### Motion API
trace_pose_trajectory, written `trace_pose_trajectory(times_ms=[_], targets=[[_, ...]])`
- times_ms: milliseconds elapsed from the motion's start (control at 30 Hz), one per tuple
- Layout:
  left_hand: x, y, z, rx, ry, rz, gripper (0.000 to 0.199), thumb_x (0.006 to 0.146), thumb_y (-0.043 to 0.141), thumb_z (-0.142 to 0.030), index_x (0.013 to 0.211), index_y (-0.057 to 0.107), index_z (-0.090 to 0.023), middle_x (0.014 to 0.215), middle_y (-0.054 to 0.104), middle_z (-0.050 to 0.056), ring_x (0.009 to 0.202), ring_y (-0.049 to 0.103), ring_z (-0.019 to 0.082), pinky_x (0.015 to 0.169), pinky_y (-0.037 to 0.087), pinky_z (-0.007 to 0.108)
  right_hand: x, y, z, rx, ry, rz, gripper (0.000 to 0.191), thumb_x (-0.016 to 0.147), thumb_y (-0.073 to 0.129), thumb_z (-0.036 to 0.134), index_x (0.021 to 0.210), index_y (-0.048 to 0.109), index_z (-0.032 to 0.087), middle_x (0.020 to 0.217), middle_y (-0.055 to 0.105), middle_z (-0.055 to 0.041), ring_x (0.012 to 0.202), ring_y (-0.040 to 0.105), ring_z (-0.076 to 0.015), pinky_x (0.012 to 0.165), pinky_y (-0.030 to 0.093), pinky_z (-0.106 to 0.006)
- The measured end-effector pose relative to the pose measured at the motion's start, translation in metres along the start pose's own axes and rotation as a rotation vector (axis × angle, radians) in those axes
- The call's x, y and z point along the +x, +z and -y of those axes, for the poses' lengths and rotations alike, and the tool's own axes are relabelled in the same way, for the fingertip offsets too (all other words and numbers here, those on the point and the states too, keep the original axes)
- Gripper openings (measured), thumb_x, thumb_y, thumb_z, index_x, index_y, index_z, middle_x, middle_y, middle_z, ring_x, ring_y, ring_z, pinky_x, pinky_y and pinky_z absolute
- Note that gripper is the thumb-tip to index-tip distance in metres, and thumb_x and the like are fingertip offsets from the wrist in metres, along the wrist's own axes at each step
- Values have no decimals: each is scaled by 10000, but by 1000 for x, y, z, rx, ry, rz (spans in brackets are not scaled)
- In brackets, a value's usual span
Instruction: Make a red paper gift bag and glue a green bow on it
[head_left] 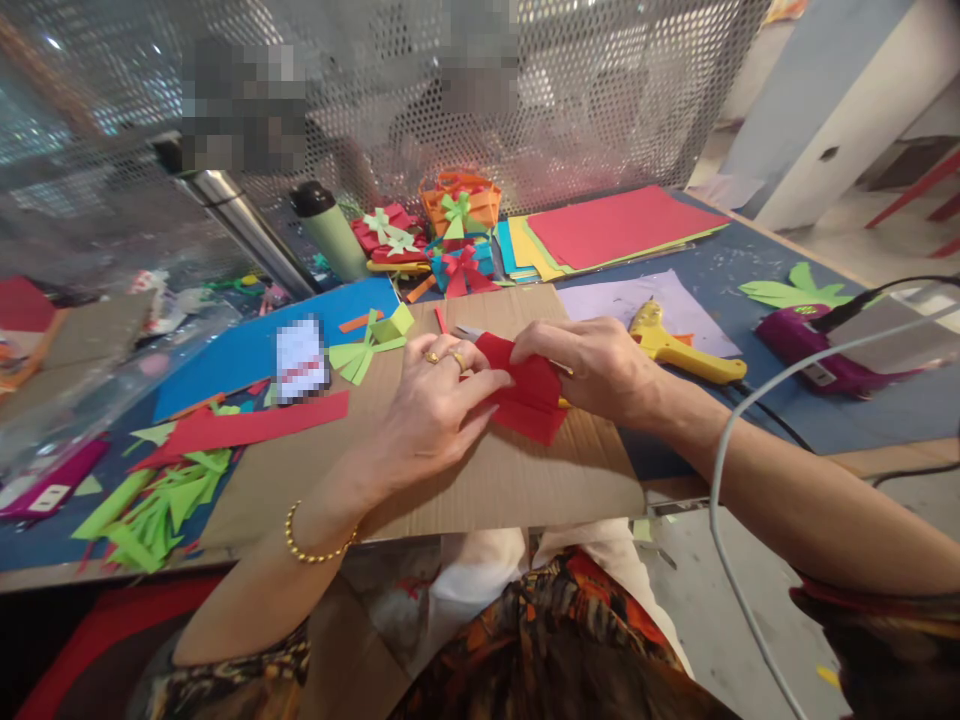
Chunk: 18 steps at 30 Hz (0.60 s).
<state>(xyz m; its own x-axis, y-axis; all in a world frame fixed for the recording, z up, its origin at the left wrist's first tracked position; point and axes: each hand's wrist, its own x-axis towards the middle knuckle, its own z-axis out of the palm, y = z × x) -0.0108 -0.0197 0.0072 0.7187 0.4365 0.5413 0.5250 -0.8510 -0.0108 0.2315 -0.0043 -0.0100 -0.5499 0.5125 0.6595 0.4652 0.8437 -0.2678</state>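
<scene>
A piece of folded red paper [525, 400] is between my two hands, above a brown cardboard sheet [450, 490]. My left hand [435, 405], with rings on its fingers, pinches the paper's left side. At its top right edge, the bent fingers of my right hand [592, 365] grip it too. A pointed metal tip [469, 331] shows just behind the paper, and a bit of yellow at its right edge; what they belong to is mostly hidden. Left of my left hand lies a light green paper bow [364, 350]. Beyond my right hand rests a yellow hot glue gun [686, 357].
Green paper strips [161, 510], a red strip [277, 420] and a phone [300, 360] lie left. Small paper bags [461, 205], a green bottle [328, 230], a steel flask [240, 225] and coloured sheets [622, 225] stand or lie behind. A white cable [724, 470] crosses before my right forearm.
</scene>
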Motion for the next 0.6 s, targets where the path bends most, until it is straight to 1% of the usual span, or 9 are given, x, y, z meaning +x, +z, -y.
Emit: trace_pose_trajectory(times_ms=[67,200,300,400,500,600], targets=[[0,3,1,16,39,-24,244,1003,596,-154,1174,745,-244,1026,733,69,995,643,250,953,428,458,1,0,0,-28,7,-11,142,1018,532,196,943,652,209,845,712,-16,671,564,-103,601,388,-223],[-1,7,3,68,106,-66,208,1021,588,-160,1156,735,-217,1020,752,66,972,662,243,916,428,435,2,-1,-1,-63,25,-13,165,990,520,147,906,653,198,792,687,-3,629,528,-90,563,350,-217],[-1,6,2,51,91,-59,199,1013,605,-167,1160,733,-209,1088,757,83,1010,670,255,925,430,440,1,-2,-1,-82,22,2,183,993,511,139,871,638,191,769,673,-4,617,521,-88,553,329,-223],[0,3,-1,30,69,-46,178,1006,613,-161,1117,739,-220,1144,755,90,1047,676,257,937,429,439,0,-4,-1,-111,33,28,203,1011,498,147,862,627,196,760,665,-4,612,508,-91,558,323,-233],[1,1,-3,16,83,-23,177,1011,604,-143,1096,729,-234,1144,770,61,1050,684,241,951,422,425,0,-4,0,-110,22,39,207,1029,489,164,889,637,202,765,661,-1,613,500,-94,565,321,-242],[2,0,-3,-15,94,-13,189,1004,600,-108,1095,719,-224,1104,786,46,1015,693,226,945,411,417,1,-5,1,-98,5,44,227,1037,470,162,897,644,202,764,654,2,621,500,-95,579,335,-242]])
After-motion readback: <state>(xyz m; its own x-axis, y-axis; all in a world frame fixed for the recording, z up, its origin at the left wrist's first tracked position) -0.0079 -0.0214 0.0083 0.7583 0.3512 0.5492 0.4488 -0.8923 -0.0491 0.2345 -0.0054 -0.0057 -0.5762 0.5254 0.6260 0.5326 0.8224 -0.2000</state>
